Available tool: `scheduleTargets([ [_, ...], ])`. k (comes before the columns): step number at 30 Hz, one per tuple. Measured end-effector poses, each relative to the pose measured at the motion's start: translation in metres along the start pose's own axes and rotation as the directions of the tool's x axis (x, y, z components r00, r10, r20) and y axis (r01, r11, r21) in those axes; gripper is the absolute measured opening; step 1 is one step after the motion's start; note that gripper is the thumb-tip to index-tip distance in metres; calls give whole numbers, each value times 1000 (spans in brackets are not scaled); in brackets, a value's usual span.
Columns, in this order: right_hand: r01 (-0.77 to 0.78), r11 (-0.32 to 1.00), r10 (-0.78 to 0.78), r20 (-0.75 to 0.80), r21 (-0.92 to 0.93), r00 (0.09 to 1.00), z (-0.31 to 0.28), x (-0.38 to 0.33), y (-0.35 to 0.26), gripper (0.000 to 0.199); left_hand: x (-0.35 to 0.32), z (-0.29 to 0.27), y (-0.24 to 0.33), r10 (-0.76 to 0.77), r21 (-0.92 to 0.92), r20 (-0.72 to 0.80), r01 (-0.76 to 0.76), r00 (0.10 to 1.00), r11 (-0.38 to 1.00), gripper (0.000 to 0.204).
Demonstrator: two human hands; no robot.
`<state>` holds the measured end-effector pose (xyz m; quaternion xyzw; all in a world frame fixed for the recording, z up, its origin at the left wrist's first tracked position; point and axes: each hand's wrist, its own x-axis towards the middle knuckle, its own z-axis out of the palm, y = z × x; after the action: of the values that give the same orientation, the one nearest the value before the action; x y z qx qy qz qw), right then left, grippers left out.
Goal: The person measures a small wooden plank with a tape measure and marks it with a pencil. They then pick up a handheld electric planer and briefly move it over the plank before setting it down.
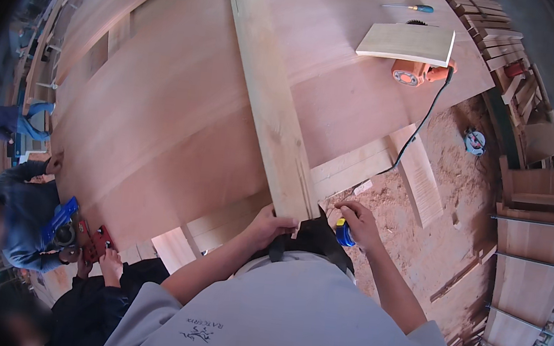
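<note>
We are closing our left hand (274, 229), thumb over the top, on the near end of a long pale board (268, 100). Our right hand (361, 225) is hovering just to the right of that end with its fingers curled; a blue tape measure (344, 233) is sitting right under it, and we cannot tell whether the fingers are gripping it. The board is running away from our waist and lying across a broad plywood sheet (182, 104). Below the sheet's near edge, a short plank (416, 179) is resting to our right over sawdust-covered ground (445, 226). To our left, a dark-sleeved co-worker's hand (113, 265) is touching a red tool (97, 241), and another person in blue (30, 213) is leaning in beside it. Farther off on the sheet, an orange power tool (409, 73) is lying partly under a small panel (408, 42), its black cord (427, 118) trailing toward us. Beyond the panel, a teal-handled screwdriver (422, 8) is lying near the sheet's far edge.
</note>
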<state>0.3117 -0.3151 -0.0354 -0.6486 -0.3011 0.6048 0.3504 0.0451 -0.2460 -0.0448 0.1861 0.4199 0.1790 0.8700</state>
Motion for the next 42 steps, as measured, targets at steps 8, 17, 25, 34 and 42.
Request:
scheduleTargets([
  [8,-14,996,-4,-201,-88,980,-10,-1,-11,38,-7,-22,19,-106,385,-58,120,993,915,48],
  [17,88,991,-96,-78,-102,992,10,6,-52,38,-53,15,82,256,968,-252,240,933,78,44],
  [25,366,927,-343,210,-79,915,84,0,-110,42,-24,48,36,335,-63,76,-331,939,942,54],
  [34,119,930,-122,15,-348,992,24,40,-68,32,16,-5,87,845,993,-110,30,524,110,75],
  [42,181,748,-224,14,-639,975,43,117,-98,59,42,2,67,765,939,-206,-97,611,331,79],
])
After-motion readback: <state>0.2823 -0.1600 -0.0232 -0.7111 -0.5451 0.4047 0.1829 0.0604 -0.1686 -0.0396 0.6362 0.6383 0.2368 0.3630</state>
